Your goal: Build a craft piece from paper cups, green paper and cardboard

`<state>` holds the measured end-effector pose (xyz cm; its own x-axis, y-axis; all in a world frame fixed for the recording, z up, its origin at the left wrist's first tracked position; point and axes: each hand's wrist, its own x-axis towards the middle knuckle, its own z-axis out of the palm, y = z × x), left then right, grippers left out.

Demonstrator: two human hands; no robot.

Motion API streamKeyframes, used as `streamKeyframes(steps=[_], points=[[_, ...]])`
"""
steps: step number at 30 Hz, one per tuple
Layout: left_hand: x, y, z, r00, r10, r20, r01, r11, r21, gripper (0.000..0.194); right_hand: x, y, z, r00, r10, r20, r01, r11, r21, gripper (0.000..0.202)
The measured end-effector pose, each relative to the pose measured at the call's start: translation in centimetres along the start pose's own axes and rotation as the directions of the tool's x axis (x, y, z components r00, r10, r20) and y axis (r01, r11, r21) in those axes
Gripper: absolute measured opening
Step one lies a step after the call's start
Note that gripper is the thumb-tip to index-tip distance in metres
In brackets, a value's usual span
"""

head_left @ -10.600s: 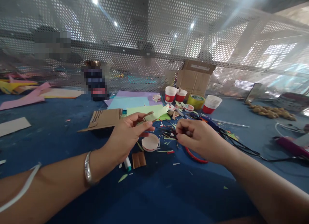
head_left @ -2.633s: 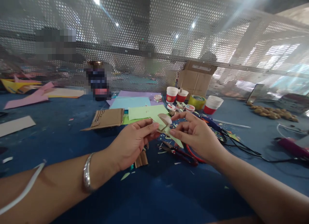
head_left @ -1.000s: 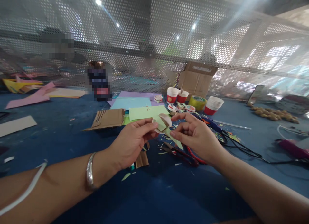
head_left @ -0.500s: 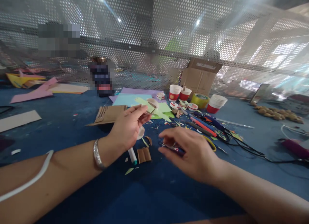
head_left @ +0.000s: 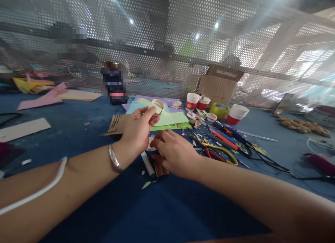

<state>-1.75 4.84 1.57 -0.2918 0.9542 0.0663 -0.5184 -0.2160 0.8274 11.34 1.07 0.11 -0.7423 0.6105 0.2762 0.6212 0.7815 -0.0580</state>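
My left hand (head_left: 141,128) is closed, pinching a small round pale paper piece (head_left: 159,104) with a raised rim between thumb and fingers. Light green paper shows just behind that piece, and I cannot tell whether the two are joined. Low over the table, my right hand (head_left: 176,152) has its fingers curled downward, thumb apart from the forefinger. Its fingertips are beside a white paper disc (head_left: 150,144) and above a strip of brown corrugated cardboard (head_left: 161,171). Whatever lies under the palm is hidden. A white marker (head_left: 148,163) rests between the hands.
Coloured sheets (head_left: 174,120) and a cardboard flap (head_left: 116,125) lie beyond my hands. To the right are yellow-handled scissors (head_left: 222,147), red pens (head_left: 223,138), paper cups (head_left: 237,114), tape (head_left: 219,110) and dark cables (head_left: 272,166). A perforated metal screen (head_left: 146,33) closes the back.
My right hand has moved left, down to the disc and cardboard strip, uncovering the scissors. The left hand has raised and turned its round piece slightly. The view has shifted a little.
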Motion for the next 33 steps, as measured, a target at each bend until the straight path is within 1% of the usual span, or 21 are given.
streamKeyframes(steps=[3, 6, 11, 13, 16, 18, 20, 23, 24, 26, 28, 29, 31, 32, 33], points=[[0.1, 0.1, -0.2, 1.0, 0.006, -0.007, -0.006, 1.0, 0.0, 0.018, 0.9, -0.4, 0.7, 1.0, 0.003, -0.009, -0.003, 1.0, -0.023, 0.019], [0.2, 0.2, -0.3, 1.0, 0.008, -0.008, -0.008, 1.0, 0.005, 0.019, 1.1, -0.5, 0.9, 0.999, 0.024, -0.022, -0.024, 1.0, 0.007, 0.016], [0.4, 0.2, -0.4, 0.999, 0.029, 0.015, -0.029, 1.0, 0.006, 0.026, 1.2, -0.2, 1.1, 0.998, 0.048, -0.031, -0.042, 0.986, 0.162, 0.01], [0.5, 0.2, -0.4, 0.999, 0.042, 0.009, -0.042, 0.999, 0.01, 0.027, 1.5, 0.0, 1.3, 0.997, 0.056, -0.044, -0.045, 0.973, 0.228, 0.01], [0.8, 0.1, -0.4, 0.997, 0.071, -0.002, -0.071, 0.997, 0.02, 0.027, 1.9, 0.2, 1.6, 0.996, 0.065, -0.059, -0.046, 0.959, 0.281, 0.007], [1.0, 0.1, -0.4, 0.996, 0.093, -0.014, -0.093, 0.995, 0.028, 0.026, 1.9, 0.3, 1.3, 0.993, 0.093, -0.069, -0.067, 0.948, 0.312, 0.006], [1.3, 0.2, -0.5, 0.994, 0.101, -0.03, -0.1, 0.994, 0.044, 0.023, 1.5, 0.4, 0.6, 0.988, 0.132, -0.083, -0.095, 0.932, 0.351, 0.007], [1.3, 0.3, -0.6, 0.997, 0.062, -0.044, -0.057, 0.994, 0.094, 0.018, 0.2, 1.0, -1.3, 0.977, 0.191, -0.097, -0.136, 0.902, 0.41, 0.007], [1.2, 0.4, -0.6, 0.999, 0.031, -0.04, -0.026, 0.993, 0.116, 0.018, -0.4, 1.2, -1.9, 0.967, 0.242, -0.08, -0.173, 0.855, 0.489, 0.008], [0.6, 0.5, -0.5, 0.999, -0.049, -0.022, 0.052, 0.986, 0.159, 0.019, -1.4, 1.7, -3.2, 0.947, 0.321, 0.007, -0.256, 0.739, 0.623, 0.008], [-0.3, 0.6, -0.3, 0.99, -0.14, 0.01, 0.135, 0.971, 0.195, 0.02, -2.3, 2.2, -4.1, 0.925, 0.355, 0.134, -0.332, 0.584, 0.74, 0.006], [-0.7, 0.5, -0.2, 0.983, -0.182, 0.031, 0.172, 0.962, 0.212, 0.021, -2.7, 2.4, -4.4, 0.908, 0.382, 0.171, -0.356, 0.493, 0.794, 0.004], [-1.7, 0.5, 0.0, 0.968, -0.241, 0.071, 0.218, 0.946, 0.24, 0.022, -3.3, 2.7, -4.7, 0.879, 0.428, 0.21, -0.373, 0.344, 0.862, 0.008], [-2.1, 0.4, 0.1, 0.963, -0.254, 0.091, 0.224, 0.941, 0.254, 0.022, -3.5, 2.8, -4.7, 0.869, 0.45, 0.207, -0.363, 0.293, 0.885, 0.012], [-2.5, 0.3, 0.1, 0.96, -0.26, 0.099, 0.226, 0.937, 0.267, 0.023, -3.6, 2.9, -4.6, 0.861, 0.47, 0.193, -0.344, 0.26, 0.902, 0.014]])
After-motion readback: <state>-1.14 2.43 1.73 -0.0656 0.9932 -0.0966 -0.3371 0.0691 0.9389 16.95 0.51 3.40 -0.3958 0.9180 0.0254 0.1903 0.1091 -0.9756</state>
